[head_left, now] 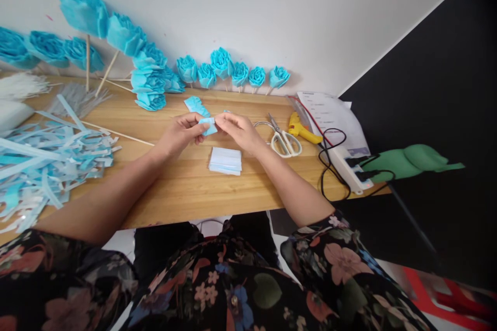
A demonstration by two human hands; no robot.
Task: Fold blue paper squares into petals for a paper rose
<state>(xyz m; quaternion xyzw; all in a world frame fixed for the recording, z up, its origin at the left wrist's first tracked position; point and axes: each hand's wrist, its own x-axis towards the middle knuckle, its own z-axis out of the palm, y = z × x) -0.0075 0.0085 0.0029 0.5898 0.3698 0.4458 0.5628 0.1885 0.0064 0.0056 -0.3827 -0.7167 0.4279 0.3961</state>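
Note:
A small light-blue piece of paper [210,127] is held over the table between both hands. My left hand [182,131] is closed on its left side, thumb on top. The fingers of my right hand [239,130] pinch its upper right edge; the fingertips partly hide what they grip. Just behind the hands lies a blue paper strip [196,106] with a scalloped edge. Nearer to me, a stack of pale blue and white paper pieces [225,160] rests on the wood. White-handled scissors [285,144] lie right of my right hand.
Blue paper roses on sticks [222,63] stand along the wall. Shredded paper strips [42,160] cover the left of the table [186,191]. A yellow glue gun [303,128], printed sheets [334,116], a power strip [351,173] and black cables lie at right.

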